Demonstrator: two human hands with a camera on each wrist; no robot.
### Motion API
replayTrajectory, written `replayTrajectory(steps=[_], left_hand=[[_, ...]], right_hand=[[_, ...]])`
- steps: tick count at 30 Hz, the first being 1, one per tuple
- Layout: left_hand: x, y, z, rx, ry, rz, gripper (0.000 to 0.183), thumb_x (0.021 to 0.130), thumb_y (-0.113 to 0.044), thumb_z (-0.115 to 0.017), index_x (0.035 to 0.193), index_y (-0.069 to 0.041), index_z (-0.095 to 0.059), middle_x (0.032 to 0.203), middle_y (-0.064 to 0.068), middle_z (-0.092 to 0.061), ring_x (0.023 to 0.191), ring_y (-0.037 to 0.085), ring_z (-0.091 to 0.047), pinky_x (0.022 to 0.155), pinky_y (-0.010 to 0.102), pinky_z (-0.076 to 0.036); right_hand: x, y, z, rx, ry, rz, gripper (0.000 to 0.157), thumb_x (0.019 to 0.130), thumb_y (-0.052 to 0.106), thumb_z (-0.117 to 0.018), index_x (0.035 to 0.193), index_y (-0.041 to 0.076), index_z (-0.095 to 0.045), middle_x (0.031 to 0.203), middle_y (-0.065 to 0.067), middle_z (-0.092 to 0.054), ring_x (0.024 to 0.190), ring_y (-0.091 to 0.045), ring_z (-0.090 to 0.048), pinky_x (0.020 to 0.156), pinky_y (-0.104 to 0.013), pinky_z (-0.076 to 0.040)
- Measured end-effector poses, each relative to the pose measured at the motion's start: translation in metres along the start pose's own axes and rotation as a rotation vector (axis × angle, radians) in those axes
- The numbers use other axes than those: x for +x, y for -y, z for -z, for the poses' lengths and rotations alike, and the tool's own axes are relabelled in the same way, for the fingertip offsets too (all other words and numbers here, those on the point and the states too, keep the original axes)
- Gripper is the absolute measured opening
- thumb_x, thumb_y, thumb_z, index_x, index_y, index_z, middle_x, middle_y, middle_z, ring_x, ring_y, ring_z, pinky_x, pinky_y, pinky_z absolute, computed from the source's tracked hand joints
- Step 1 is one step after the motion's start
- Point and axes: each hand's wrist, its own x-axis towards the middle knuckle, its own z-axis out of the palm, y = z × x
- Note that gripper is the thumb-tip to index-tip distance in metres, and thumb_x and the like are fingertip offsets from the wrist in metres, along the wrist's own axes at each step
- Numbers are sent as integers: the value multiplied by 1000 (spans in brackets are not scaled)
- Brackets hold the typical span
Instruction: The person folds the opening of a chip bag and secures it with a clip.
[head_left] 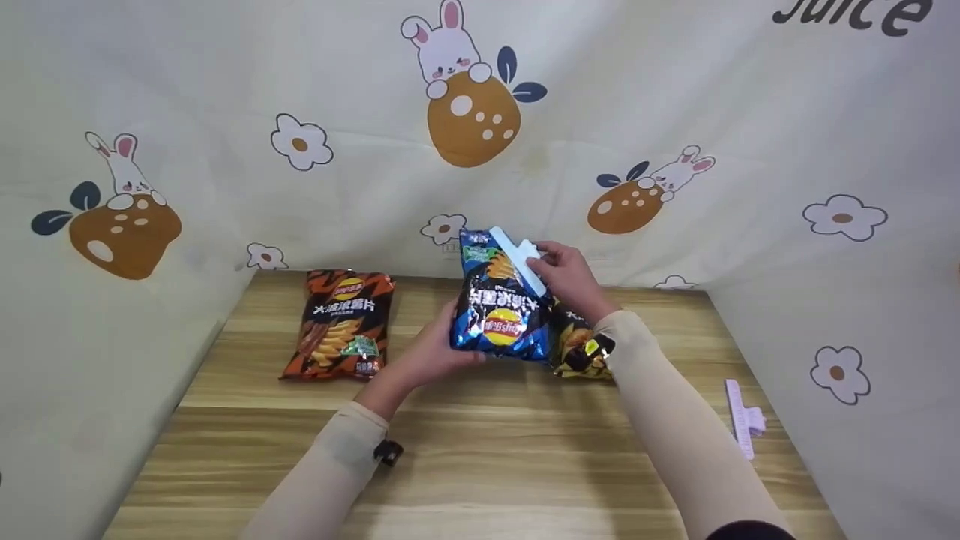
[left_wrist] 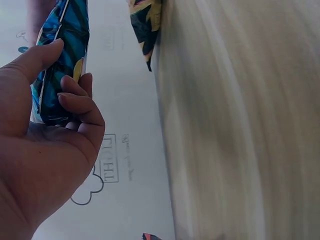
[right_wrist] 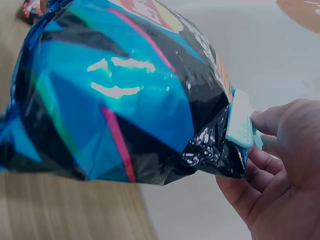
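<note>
A blue chip bag (head_left: 501,304) is held up above the table, its printing upside down. My left hand (head_left: 437,349) grips its lower left edge, and in the left wrist view the thumb and curled fingers hold the bag (left_wrist: 67,50) from both sides. At the upper right corner, a light-blue sealing clip (head_left: 517,261) lies slantwise across the bag. My right hand (head_left: 574,279) pinches the clip's handle. In the right wrist view the clip (right_wrist: 241,120) sits over the crumpled corner of the bag; the fingers behind it are partly hidden.
An orange-and-black chip bag (head_left: 341,326) lies on the wooden table (head_left: 480,457) at left. Behind the right forearm, a yellow-and-black chip bag (head_left: 574,341) is partly covered. A lilac clip (head_left: 741,420) lies near the right edge. Printed cloth (head_left: 360,75) hangs around the table.
</note>
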Motion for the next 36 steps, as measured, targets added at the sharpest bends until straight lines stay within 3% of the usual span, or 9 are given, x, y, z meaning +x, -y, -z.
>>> replayTrajectory(steps=[8, 14, 18, 27, 32, 36], left_hand=[[3, 16, -10, 92, 16, 87, 106, 82, -9, -95, 169, -4, -33, 159, 21, -56, 145, 39, -55, 127, 55, -38], [5, 25, -14, 153, 31, 94, 109, 82, -7, -94, 170, -2, -29, 158, 24, -55, 143, 41, -56, 126, 55, -39], [4, 27, -15, 163, 49, 103, 110, 82, -7, -93, 170, -1, -28, 158, 25, -56, 142, 41, -56, 126, 55, -40], [3, 31, -20, 282, 55, 101, 94, 83, -7, -91, 164, -4, -43, 156, 20, -58, 139, 36, -59, 124, 54, -43], [4, 28, -22, 406, 43, 128, 82, 86, -17, -92, 157, -4, -53, 146, 17, -65, 128, 33, -63, 119, 53, -48], [3, 24, -24, 437, 48, 164, 81, 88, -22, -92, 157, -4, -54, 143, 17, -65, 126, 33, -63, 118, 54, -48]], right_hand=[[7, -24, -13, -76, 27, -40, 47, 113, 30, -65, 155, 10, -61, 123, -14, -74, 111, -29, -71, 98, -43, -60], [10, -38, -20, -142, 36, -71, 48, 113, 30, -64, 156, 9, -60, 127, -15, -71, 114, -29, -69, 101, -45, -58], [13, -47, -25, -166, 34, -95, 48, 113, 30, -65, 155, 9, -60, 132, -14, -71, 116, -28, -69, 104, -46, -58], [17, -62, -35, -265, 33, -67, 48, 112, 25, -65, 154, 2, -60, 130, -16, -72, 111, -26, -70, 100, -45, -57], [20, -65, -37, -306, 27, -117, 48, 112, 26, -65, 154, 3, -60, 135, -17, -71, 116, -28, -69, 105, -48, -57], [24, -70, -41, -340, 24, -144, 50, 112, 26, -65, 157, 5, -59, 142, -15, -68, 122, -28, -66, 111, -49, -54]])
